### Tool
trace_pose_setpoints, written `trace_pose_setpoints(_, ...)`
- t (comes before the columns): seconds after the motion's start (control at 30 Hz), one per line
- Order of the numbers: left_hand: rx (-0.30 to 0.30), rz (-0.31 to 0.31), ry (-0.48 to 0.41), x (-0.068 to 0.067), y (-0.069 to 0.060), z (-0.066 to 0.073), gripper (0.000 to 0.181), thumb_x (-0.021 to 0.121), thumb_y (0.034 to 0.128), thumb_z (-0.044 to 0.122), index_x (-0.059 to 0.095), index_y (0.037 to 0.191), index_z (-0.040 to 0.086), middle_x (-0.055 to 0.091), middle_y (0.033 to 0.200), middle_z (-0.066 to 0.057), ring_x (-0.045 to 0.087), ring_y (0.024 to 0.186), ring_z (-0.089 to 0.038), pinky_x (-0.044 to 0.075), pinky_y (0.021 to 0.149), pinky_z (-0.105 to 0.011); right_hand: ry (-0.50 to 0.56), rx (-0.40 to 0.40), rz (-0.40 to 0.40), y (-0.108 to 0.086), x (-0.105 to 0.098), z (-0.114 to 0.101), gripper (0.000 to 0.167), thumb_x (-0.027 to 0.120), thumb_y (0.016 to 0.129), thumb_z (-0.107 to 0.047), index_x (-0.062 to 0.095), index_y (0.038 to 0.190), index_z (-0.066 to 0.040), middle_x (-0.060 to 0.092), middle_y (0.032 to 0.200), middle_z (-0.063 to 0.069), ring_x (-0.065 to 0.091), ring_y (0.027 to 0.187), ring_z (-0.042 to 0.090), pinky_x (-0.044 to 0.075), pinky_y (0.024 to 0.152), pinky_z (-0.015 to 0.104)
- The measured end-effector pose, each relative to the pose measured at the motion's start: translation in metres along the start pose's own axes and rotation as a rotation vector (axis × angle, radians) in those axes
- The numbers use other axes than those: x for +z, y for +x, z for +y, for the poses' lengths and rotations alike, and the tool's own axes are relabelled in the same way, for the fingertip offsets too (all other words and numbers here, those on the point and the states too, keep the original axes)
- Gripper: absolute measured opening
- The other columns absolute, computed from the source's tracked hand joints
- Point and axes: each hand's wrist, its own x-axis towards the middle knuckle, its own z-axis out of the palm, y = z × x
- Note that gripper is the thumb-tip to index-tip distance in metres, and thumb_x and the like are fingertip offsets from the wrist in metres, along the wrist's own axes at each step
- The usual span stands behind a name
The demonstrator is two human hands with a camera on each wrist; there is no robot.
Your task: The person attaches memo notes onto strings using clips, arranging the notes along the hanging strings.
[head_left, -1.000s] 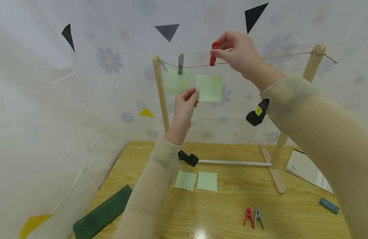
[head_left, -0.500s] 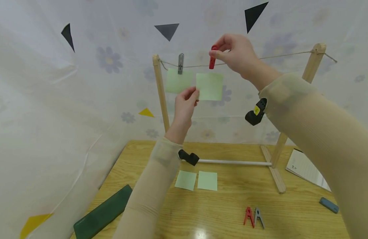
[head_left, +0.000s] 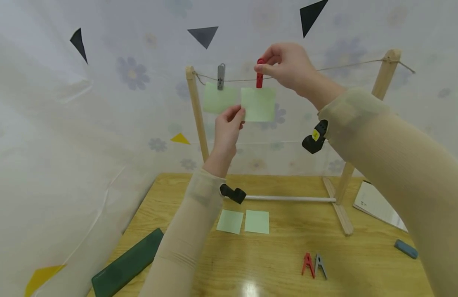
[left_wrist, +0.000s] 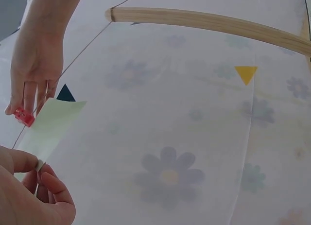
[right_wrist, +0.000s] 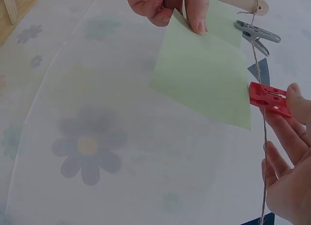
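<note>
My left hand (head_left: 227,131) pinches the left edge of a pale green paper (head_left: 258,104) just below the string (head_left: 244,80). Above it my right hand (head_left: 289,68) grips a red clothespin (head_left: 259,74) between thumb and fingers. In the right wrist view the red clothespin (right_wrist: 269,99) lies across the string, its tip at the paper's (right_wrist: 204,74) upper edge; whether it bites the paper I cannot tell. A grey clothespin (head_left: 221,77) holds another green paper (head_left: 217,98) on the string to the left.
Wooden posts (head_left: 197,115) carry the string, with a white bar (head_left: 288,199) low between them. On the table (head_left: 273,255) lie two green papers (head_left: 256,222), a red clothespin (head_left: 308,265), a grey one (head_left: 320,266), a green case (head_left: 128,263), a notepad (head_left: 377,206) and a blue-grey block (head_left: 406,248).
My right hand has lowered the red clothespin onto the string, down to the paper's top edge. The left hand has raised the paper slightly, and the head view has shifted a little.
</note>
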Motion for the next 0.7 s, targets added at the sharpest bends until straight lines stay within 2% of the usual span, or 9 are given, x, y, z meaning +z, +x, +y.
trace_pose_setpoints(0.23,0.004,0.020,0.009,-0.0018,0.0021,0.0034,0.027,0.061,0.0990,0.016,0.066,0.123,0.004,0.061,0.096,0.002,0.055,0.078,-0.010,0.047,0.078,-0.024,-0.011,-0.004,-0.006,0.0016,0.0008,-0.0030,0.041,0.059,0.097,-0.044,0.060,0.121,-0.011,0.065,0.118,0.006,0.045,0.113,0.018,0.043,0.096,0.036)
trace_pose_setpoints(0.5,-0.011,0.021,-0.004,-0.0027,0.0010,0.0019,0.025,0.062,0.0986,0.015,0.067,0.121,0.004,0.061,0.094,0.002,0.054,0.077,-0.010,0.047,0.072,-0.020,-0.001,0.015,-0.014,0.0005,0.0027,-0.0027,0.041,0.060,0.096,-0.045,0.060,0.119,-0.011,0.066,0.118,0.008,0.045,0.112,0.017,0.041,0.092,0.035)
trace_pose_setpoints(0.7,-0.009,0.018,-0.013,-0.0028,0.0014,0.0008,0.025,0.062,0.0986,0.015,0.067,0.120,0.004,0.061,0.093,0.002,0.054,0.076,-0.010,0.046,0.072,-0.020,0.006,0.023,-0.015,0.0003,0.0030,-0.0032,0.041,0.059,0.097,-0.045,0.060,0.120,-0.012,0.066,0.120,0.007,0.045,0.112,0.018,0.042,0.093,0.034)
